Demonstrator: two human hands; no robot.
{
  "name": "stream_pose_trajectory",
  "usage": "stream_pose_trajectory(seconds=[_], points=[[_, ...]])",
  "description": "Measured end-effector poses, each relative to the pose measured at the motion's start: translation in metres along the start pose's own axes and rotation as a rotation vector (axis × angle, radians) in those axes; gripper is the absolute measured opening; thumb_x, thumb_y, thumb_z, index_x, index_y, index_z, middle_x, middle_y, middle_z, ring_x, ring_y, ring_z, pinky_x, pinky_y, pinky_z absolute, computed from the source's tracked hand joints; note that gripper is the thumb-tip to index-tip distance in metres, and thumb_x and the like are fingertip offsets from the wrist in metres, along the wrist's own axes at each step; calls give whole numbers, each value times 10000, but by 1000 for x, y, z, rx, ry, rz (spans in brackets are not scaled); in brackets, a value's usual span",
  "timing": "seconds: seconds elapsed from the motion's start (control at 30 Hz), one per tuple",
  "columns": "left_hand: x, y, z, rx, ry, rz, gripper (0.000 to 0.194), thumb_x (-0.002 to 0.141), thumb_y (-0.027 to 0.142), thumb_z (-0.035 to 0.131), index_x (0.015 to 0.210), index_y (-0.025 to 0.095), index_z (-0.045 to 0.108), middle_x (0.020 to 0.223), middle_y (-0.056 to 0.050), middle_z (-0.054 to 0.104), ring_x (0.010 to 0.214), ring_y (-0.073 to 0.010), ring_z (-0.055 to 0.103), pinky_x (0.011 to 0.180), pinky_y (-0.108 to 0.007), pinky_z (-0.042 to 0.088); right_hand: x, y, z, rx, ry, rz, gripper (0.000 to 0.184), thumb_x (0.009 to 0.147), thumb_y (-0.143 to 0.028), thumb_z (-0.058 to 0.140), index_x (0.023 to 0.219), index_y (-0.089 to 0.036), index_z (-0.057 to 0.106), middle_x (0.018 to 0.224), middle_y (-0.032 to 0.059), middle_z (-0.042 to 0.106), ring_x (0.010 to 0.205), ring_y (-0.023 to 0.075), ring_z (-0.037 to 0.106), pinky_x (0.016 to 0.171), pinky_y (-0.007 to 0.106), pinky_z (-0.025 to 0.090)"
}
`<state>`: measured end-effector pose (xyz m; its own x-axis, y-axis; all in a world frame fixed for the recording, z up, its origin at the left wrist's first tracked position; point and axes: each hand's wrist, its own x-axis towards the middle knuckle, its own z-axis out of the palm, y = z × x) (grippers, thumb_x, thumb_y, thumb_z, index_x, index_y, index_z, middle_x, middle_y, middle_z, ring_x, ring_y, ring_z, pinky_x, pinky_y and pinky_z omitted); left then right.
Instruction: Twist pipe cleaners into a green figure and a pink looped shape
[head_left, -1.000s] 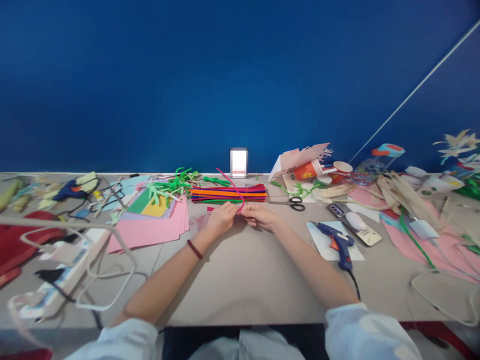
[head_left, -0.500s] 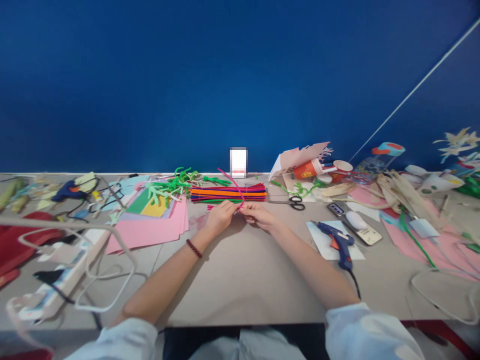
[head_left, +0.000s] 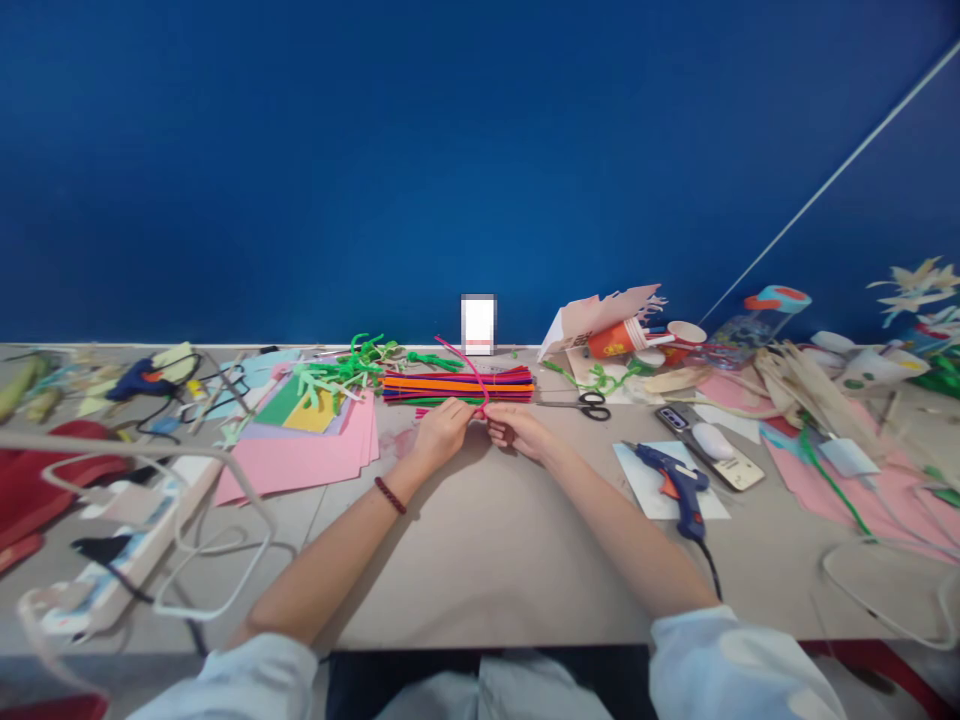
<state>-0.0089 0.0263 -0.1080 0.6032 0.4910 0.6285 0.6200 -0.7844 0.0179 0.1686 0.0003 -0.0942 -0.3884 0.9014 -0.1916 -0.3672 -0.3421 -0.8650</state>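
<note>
My left hand (head_left: 441, 433) and my right hand (head_left: 522, 431) meet at the middle of the table, fingers pinched together on a pink pipe cleaner (head_left: 466, 367). Its free end curves up and to the left above the hands. Just behind them lies a bundle of coloured pipe cleaners (head_left: 457, 387) in orange, purple, red and green. A dark red bead bracelet (head_left: 390, 495) is on my left wrist.
A stack of coloured paper (head_left: 300, 445) lies to the left, with green pipe cleaner pieces (head_left: 341, 372) on it. Scissors (head_left: 589, 405) and a blue glue gun (head_left: 675, 482) on white paper sit to the right. A power strip with cables (head_left: 127, 545) is at far left.
Both hands have stayed at the same spot; the fingers shift slightly on the pink pipe cleaner, and the right hand has closed in towards the left.
</note>
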Motion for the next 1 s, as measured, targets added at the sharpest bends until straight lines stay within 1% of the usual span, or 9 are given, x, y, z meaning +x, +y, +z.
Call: stream_pose_trajectory(seconds=[0.13,0.3,0.5,0.6,0.7,0.77,0.87,0.93,1.0], points=[[-2,-4,1,56,37,83,217,917,138,396,903,158,611,732,-55,607,726,-181,530,650,-306,417,-2,-5,-5,12,-56,53,292,671,-349,765,731,-137,574,493,-78,333,444,58,293,400,185,192],[-3,-9,-2,131,6,143,226,911,138,410,1015,158,610,822,-75,640,787,-183,561,707,-317,426,5,-8,-12,43,-141,180,256,654,-271,770,756,-126,587,511,-82,340,434,37,243,401,171,152],[-2,-9,-1,113,58,154,193,910,151,438,998,157,609,827,-71,648,797,-188,569,716,-319,417,9,-1,-7,10,37,88,201,610,-232,744,658,-130,577,481,-70,395,390,21,215,377,179,146],[0,-7,-2,78,68,97,173,908,163,447,958,160,612,805,-60,646,775,-187,557,697,-310,412,8,5,-6,-100,65,5,227,643,-319,725,726,-140,612,477,-70,406,370,37,285,361,181,181],[3,-5,-5,12,45,6,163,909,212,458,925,161,612,808,-59,642,765,-185,548,685,-308,409,8,14,-6,-326,114,-126,260,725,-418,632,808,-172,611,463,-74,410,359,78,362,352,195,237],[3,-4,-5,-27,6,-35,176,912,233,450,903,165,612,797,-57,634,758,-183,545,693,-313,409,10,20,-7,-496,156,-272,213,763,-397,572,773,-185,591,515,-48,474,416,94,424,395,205,308],[3,-3,-3,-105,-67,-54,204,922,219,416,892,169,612,797,-57,627,764,-182,547,717,-321,414,14,26,-8,-701,219,-517,156,786,-324,531,747,-185,591,713,11,580,630,132,527,528,229,403],[2,-4,0,-206,-81,-88,211,927,206,403,907,167,609,812,-58,623,781,-178,550,726,-314,426,14,28,-7,-760,263,-579,152,808,-319,513,804,-192,596,782,23,585,699,149,536,562,240,416],[3,-4,3,-334,-48,-162,197,926,197,410,923,165,605,842,-60,622,803,-169,558,733,-297,441,12,29,-5,-763,292,-584,161,827,-329,503,877,-198,583,800,21,571,689,145,528,559,241,415]])
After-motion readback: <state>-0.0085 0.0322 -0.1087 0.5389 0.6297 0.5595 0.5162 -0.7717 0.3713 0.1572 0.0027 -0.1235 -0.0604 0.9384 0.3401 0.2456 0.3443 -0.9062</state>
